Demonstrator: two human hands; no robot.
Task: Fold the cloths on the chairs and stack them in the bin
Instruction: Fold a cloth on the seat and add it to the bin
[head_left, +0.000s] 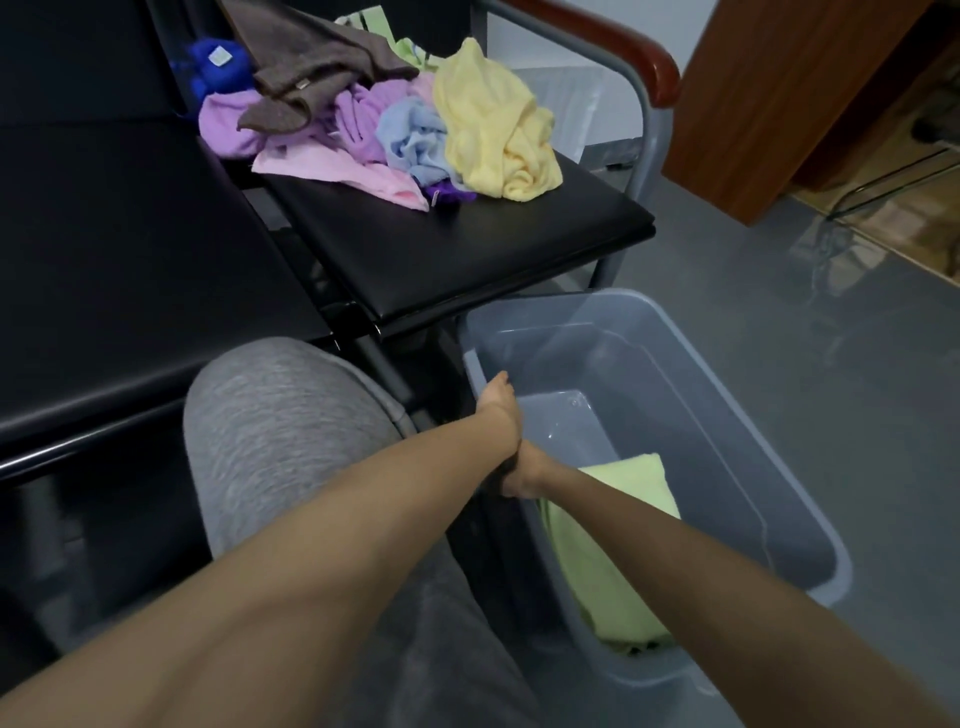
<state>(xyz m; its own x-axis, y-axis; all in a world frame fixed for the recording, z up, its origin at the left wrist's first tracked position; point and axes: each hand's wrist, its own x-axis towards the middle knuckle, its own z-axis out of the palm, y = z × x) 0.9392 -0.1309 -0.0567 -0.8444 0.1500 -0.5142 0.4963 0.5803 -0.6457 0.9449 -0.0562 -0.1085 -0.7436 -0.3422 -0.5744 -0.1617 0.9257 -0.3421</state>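
In the grey bin (727, 415), a folded pale-green cloth (597, 582).

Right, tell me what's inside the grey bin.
One folded green cloth lies at the bin's near end; the far floor shows bare. The right forearm crosses it, and anything beneath is hidden.

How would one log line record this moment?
left hand: at bin rim, grip unclear | right hand: grips bin rim | in bin: one folded green cloth | chair: unfolded cloth pile
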